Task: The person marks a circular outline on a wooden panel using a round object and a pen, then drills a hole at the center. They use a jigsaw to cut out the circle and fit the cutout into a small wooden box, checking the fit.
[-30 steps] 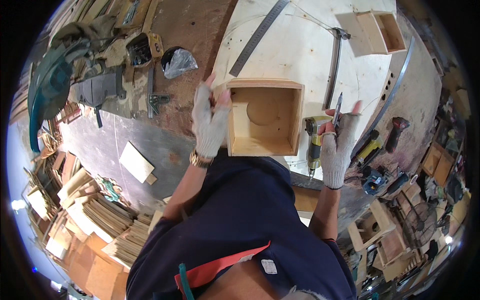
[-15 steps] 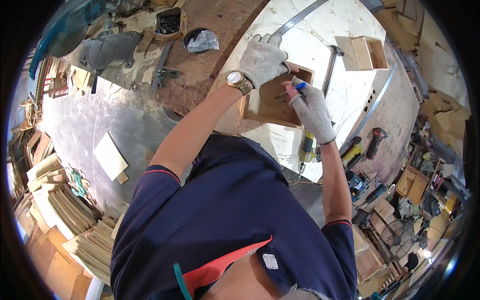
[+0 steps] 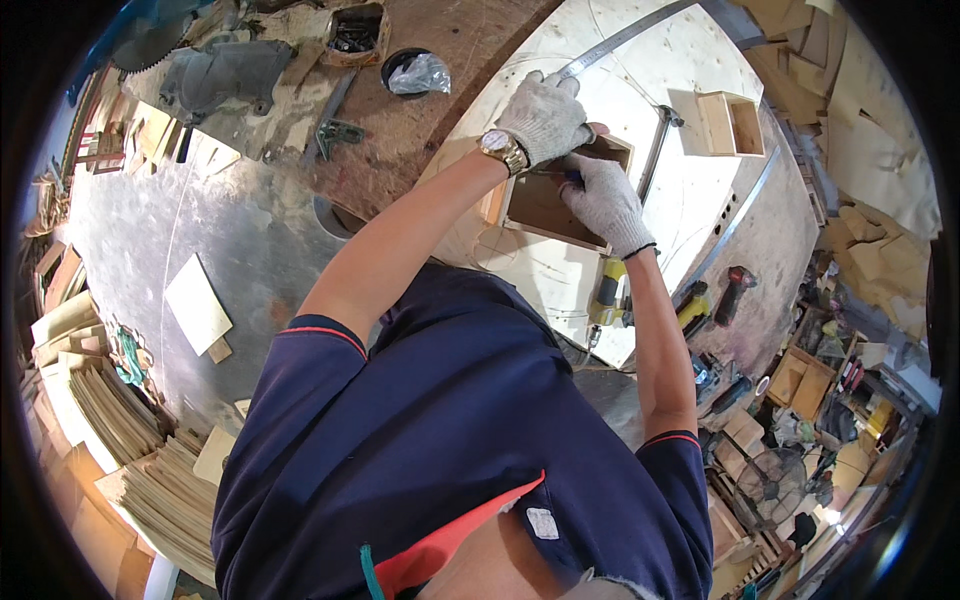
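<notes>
An open wooden box (image 3: 548, 208) lies on a pale plywood sheet (image 3: 500, 252) in front of me. My gloved left hand (image 3: 543, 120) is bent over the box's far left side, its fingertips partly hidden. In my gloved right hand (image 3: 606, 202) is a thin pen-like thing with a blue part (image 3: 573, 177), pinched over the box's opening. Its tip is hidden near the left hand. Along the right of the box lies a long metal bar clamp (image 3: 657, 150). A yellow-and-black drill (image 3: 607, 295) rests just below the box.
A smaller open wooden box (image 3: 731, 124) stands at the far right of the sheet. A steel ruler (image 3: 625, 37) extends beyond my left hand. Farther right lie a red-and-black power tool (image 3: 736, 295) and a long metal strip (image 3: 745, 208). Stacked boards (image 3: 115, 410) fill the lower left.
My right hand has moved slightly left and closer to my left hand, its fingers now more closed around the pen-like thing. The whole view has shifted a little.
</notes>
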Available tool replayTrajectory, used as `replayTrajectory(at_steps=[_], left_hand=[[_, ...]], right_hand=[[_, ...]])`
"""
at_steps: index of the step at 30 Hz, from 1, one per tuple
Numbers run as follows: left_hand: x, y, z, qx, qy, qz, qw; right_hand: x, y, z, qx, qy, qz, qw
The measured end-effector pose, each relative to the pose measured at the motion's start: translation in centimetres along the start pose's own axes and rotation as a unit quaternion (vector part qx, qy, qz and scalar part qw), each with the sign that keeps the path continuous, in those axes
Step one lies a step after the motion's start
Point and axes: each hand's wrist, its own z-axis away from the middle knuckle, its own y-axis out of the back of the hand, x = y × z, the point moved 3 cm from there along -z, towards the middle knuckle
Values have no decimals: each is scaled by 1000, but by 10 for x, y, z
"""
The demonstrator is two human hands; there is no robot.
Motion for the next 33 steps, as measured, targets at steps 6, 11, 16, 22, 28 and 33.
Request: replayTrajectory(at_steps=[6,11,16,22,28,33], left_hand=[[-1,-2,0,6,2,-6,1000],[-1,-5,-2,0,11,2,1000],[-4,-10,-2,21,11,30,999],[-3,-10,-2,30,11,31,999],[-4,-12,-2,30,7,10,999],[-4,-8,1,30,3,17,999]], right_hand=[[4,6,-5,-55,56,54,995],[7,12,-5,-37,79,127,988],[10,12,-5,-28,85,205,975],[16,14,3,28,186,278,942],[14,13,10,6,160,350,923],[4,8,18,-10,130,381,915]])
